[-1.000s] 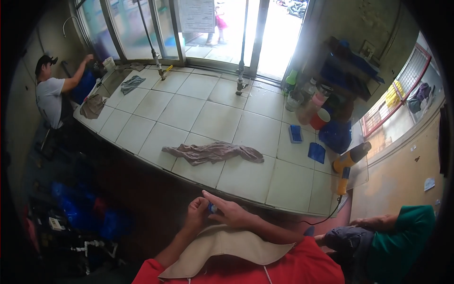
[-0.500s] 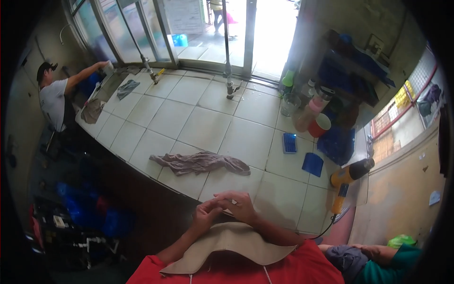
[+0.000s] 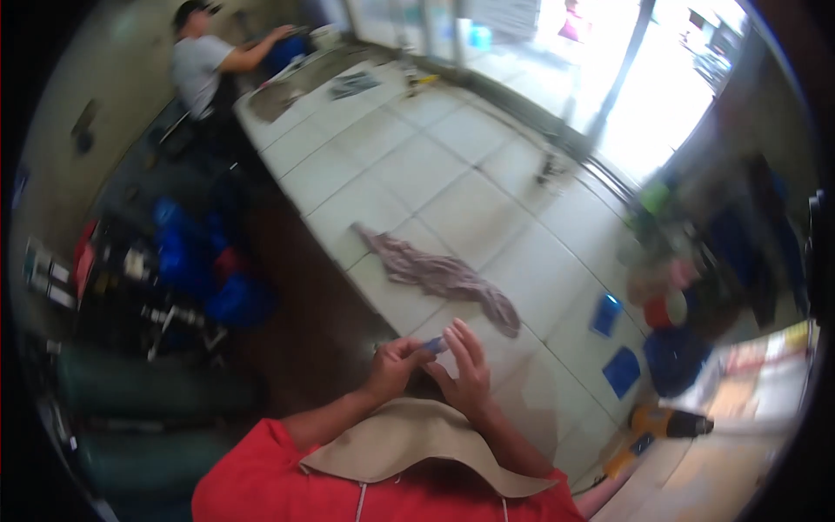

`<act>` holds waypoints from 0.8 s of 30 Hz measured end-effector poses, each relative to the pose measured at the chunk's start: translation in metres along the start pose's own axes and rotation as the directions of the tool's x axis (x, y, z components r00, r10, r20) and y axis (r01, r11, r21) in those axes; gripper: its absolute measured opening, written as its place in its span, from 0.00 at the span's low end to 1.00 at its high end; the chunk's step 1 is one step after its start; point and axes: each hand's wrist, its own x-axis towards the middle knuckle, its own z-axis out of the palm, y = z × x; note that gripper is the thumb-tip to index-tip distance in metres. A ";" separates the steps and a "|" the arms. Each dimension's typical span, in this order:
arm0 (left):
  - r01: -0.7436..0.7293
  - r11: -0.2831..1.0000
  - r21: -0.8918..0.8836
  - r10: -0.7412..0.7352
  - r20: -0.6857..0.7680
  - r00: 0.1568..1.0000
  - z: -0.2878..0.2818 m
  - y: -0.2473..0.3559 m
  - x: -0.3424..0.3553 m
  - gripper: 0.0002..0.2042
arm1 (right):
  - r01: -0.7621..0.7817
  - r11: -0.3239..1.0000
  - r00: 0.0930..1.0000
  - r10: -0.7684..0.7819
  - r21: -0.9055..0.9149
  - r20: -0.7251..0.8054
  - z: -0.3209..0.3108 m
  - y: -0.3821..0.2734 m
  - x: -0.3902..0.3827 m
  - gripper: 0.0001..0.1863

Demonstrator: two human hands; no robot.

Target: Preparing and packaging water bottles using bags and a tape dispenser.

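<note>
My left hand point(image 3: 393, 370) pinches a small blue-and-pale object point(image 3: 433, 345) just past the near edge of the tiled counter point(image 3: 383, 148); blur hides what it is. My right hand point(image 3: 465, 370) is beside it with fingers raised and apart, its fingertips close to the object. A crumpled greyish-pink cloth point(image 3: 435, 274) lies on the tiles ahead of my hands. To the right are a blue flat piece point(image 3: 621, 372), a small blue case point(image 3: 605, 315) and a yellow-and-black power tool point(image 3: 665, 422).
A co-worker point(image 3: 200, 65) stands at the counter's far left, arm reaching toward blue containers. A red cup point(image 3: 661, 309) and blurred bottles stand at the right. Glass doors point(image 3: 513, 52) are behind the counter. Blue bags point(image 3: 187, 252) and dark clutter lie low at the left.
The view has swung and tilted, shifting counter and co-worker. My hands, together half a second ago, are slightly apart, with the small object showing between them and my right fingers raised.
</note>
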 end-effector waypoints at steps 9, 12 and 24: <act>-0.070 0.990 0.120 0.091 -0.184 0.979 -0.073 -0.025 -0.003 0.05 | 0.209 0.971 0.894 -0.140 -0.119 0.426 0.077 0.006 0.018 0.25; -0.097 0.980 0.171 0.136 -0.239 0.961 -0.108 -0.031 -0.007 0.07 | 0.282 0.952 0.836 -0.182 -0.119 0.518 0.112 -0.001 0.035 0.25; -0.125 0.989 -0.082 0.072 -0.470 0.880 -0.366 -0.102 -0.031 0.14 | 0.232 0.950 0.796 -0.309 0.210 0.520 0.332 -0.101 0.155 0.28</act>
